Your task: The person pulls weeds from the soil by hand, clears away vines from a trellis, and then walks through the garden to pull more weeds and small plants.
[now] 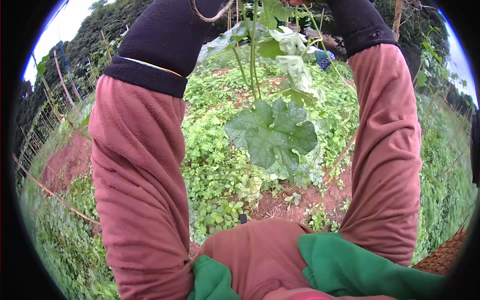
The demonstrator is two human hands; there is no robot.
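Observation:
Both arms reach up past the top edge, in reddish sleeves with black cuffs. Only a sliver of fingers, seemingly my right hand, shows at the top edge beside thin green stems; what it holds is hidden. My left hand is out of frame beyond the black cuff. Between the arms hangs a climbing vine with a large lobed green leaf in the middle. Paler, curled leaves hang above it. A curved brown tendril or loop lies by the left cuff.
Low green plants cover the ground, with reddish soil between them. Thin poles stand at the left. A long stick slants below them. A woven brown item is at the lower right. Far back is a blue patterned shape.

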